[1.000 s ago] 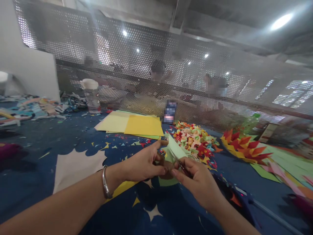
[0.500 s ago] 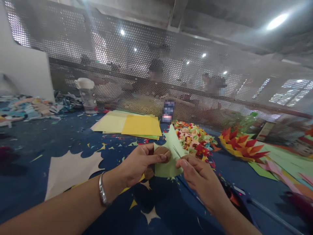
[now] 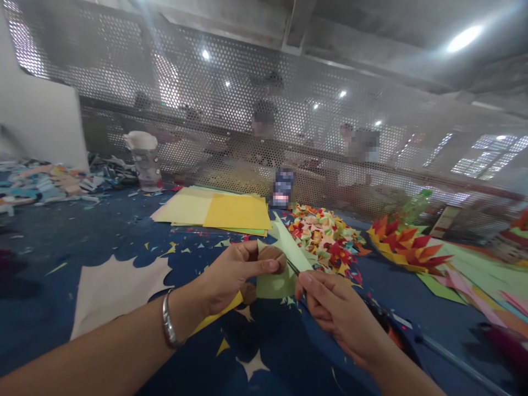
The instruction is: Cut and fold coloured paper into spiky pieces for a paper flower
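My left hand [image 3: 233, 275] pinches a pale green sheet of paper [image 3: 274, 289] together with a round brown disc [image 3: 271, 254], thumb on the front. In my right hand [image 3: 336, 308] is a pair of scissors [image 3: 293, 268]; only the thin blades show, since the fingers cover the handles. The blades lie at the paper just right of the disc, where a strip of the sheet stands up and folds away to the right. A second brown round piece [image 3: 248, 293] and yellow paper [image 3: 218, 314] show beneath my left hand.
Scalloped pale paper [image 3: 119, 289] lies left. Behind are stacked coloured sheets [image 3: 237, 210], a phone [image 3: 283, 188], a heap of small paper pieces [image 3: 330, 236] and a bottle [image 3: 145, 162]. A red-orange paper flower [image 3: 408, 247] sits right. Scraps [image 3: 252, 364] litter the blue table.
The scissor blades have come lower and closer together against the paper beside the disc. The cut strip leans further to the right. My left hand keeps its pinch.
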Available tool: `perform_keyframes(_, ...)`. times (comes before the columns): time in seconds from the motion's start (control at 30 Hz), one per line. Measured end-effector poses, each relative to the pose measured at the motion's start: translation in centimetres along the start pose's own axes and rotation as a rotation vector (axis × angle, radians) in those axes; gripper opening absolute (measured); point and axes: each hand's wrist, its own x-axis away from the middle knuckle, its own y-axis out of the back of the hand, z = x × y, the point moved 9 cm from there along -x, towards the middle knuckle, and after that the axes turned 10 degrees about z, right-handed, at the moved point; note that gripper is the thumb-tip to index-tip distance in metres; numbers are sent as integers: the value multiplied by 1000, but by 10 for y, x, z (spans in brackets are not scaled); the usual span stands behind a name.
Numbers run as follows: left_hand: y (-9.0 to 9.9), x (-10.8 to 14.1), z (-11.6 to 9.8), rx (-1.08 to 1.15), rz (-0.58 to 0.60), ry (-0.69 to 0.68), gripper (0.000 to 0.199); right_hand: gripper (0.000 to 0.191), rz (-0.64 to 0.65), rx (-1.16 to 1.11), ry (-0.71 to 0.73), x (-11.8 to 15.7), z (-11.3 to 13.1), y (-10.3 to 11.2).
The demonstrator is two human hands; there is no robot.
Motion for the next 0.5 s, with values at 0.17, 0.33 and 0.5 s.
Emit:
perform_keyframes(0.17,-10,1,6,23,63,57,20,38,27,-1,13,0,2,-3)
perform_keyframes(0.33,-9,0,14,-38,76,108,20,38,26,24,4,-1,0,-1)
perform_keyframes(0.5,-8,1,15,-115,71,156,23,38,32,27,16,-1,0,-1)
